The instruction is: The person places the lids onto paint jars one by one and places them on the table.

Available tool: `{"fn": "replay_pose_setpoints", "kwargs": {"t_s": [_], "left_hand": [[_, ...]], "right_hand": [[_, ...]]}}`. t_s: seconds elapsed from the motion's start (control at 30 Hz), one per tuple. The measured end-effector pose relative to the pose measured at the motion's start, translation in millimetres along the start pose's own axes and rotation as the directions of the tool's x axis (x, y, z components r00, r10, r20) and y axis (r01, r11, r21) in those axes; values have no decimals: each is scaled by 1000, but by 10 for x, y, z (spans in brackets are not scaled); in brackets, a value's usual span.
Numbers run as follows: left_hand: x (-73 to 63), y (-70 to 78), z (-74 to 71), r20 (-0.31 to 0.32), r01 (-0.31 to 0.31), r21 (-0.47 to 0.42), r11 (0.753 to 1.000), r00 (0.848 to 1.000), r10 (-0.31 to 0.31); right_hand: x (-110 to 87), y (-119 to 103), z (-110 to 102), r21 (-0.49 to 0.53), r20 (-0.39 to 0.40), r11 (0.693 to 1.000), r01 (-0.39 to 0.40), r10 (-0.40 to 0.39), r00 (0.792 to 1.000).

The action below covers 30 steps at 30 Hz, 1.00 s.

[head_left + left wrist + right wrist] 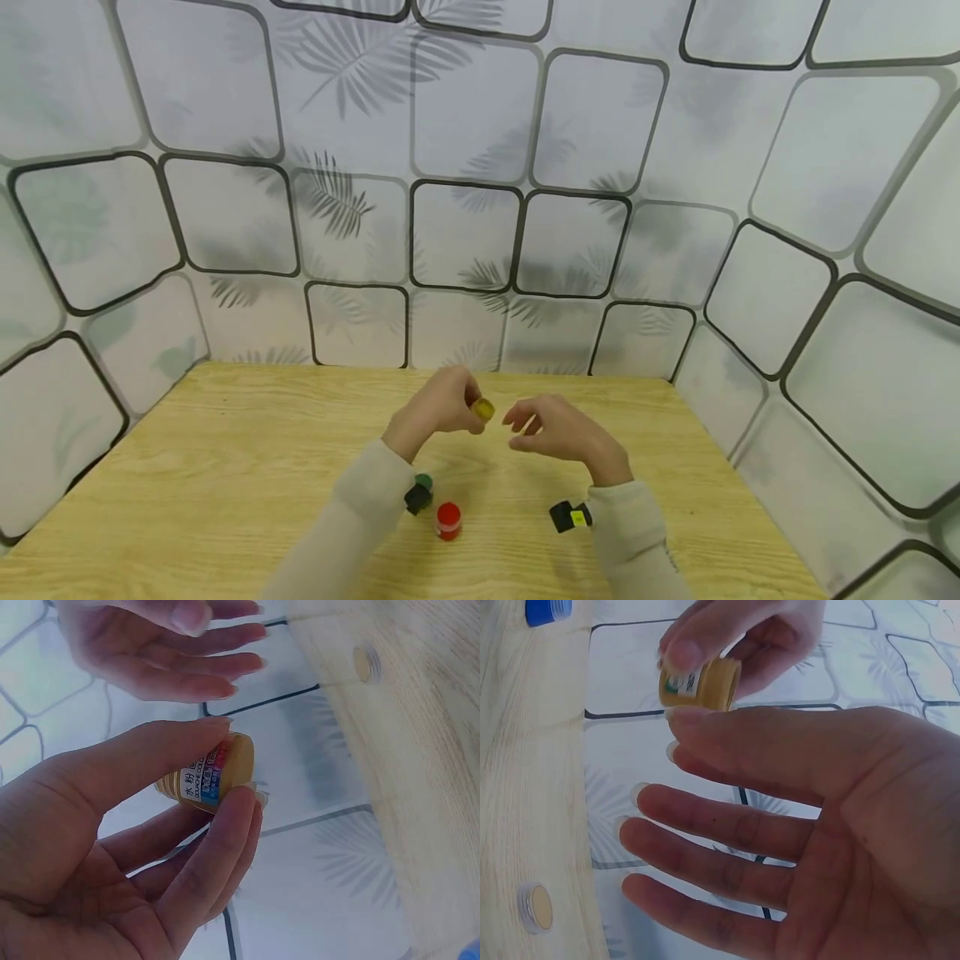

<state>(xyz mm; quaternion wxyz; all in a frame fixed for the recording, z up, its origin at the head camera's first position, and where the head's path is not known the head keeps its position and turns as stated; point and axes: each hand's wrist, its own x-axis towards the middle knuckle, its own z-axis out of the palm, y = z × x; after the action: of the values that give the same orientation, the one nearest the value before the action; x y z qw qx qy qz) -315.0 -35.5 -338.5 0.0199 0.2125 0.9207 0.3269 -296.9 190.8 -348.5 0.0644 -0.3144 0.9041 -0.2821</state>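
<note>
My left hand pinches a small yellow paint jar between thumb and fingertips, above the table. In the left wrist view the jar lies tilted on its side, its printed label partly covered by the thumb. Ridges like screw threads show at one end. To its right, my right hand hovers with loosely bent fingers and holds nothing. A gap separates this hand from the jar in the head view. From the right wrist, the palm and spread fingers show below the jar.
A red-lidded jar stands on the wooden table. Close by, a green-topped item is partly hidden by a black wrist camera. The right wrist view shows a blue item and a small tan disc with a clear rim.
</note>
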Motion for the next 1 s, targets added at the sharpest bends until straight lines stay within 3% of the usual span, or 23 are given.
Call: {"fn": "replay_pose_setpoints", "kwargs": {"t_s": [0.13, 0.33, 0.5, 0.73, 1.0], "left_hand": [[-143, -34, -30, -29, -8, -18, 1000, 1000, 8], [-290, -88, -49, -19, 23, -55, 998, 1000, -24], [-390, -132, -54, -13, -15, -63, 998, 1000, 14], [-517, -226, -25, 34, 0, -124, 992, 999, 4], [-616, -250, 49, 83, 29, -121, 992, 996, -19]], "right_hand": [[12, 21, 26, -13, -20, 1000, -14, 14, 1000], [42, 57, 61, -27, -45, 999, -47, 46, 998], [61, 93, 83, -37, -51, 996, -75, 73, 996], [61, 185, 126, -61, -40, 994, -93, 90, 995], [95, 279, 205, -69, -32, 988, -135, 133, 991]]}}
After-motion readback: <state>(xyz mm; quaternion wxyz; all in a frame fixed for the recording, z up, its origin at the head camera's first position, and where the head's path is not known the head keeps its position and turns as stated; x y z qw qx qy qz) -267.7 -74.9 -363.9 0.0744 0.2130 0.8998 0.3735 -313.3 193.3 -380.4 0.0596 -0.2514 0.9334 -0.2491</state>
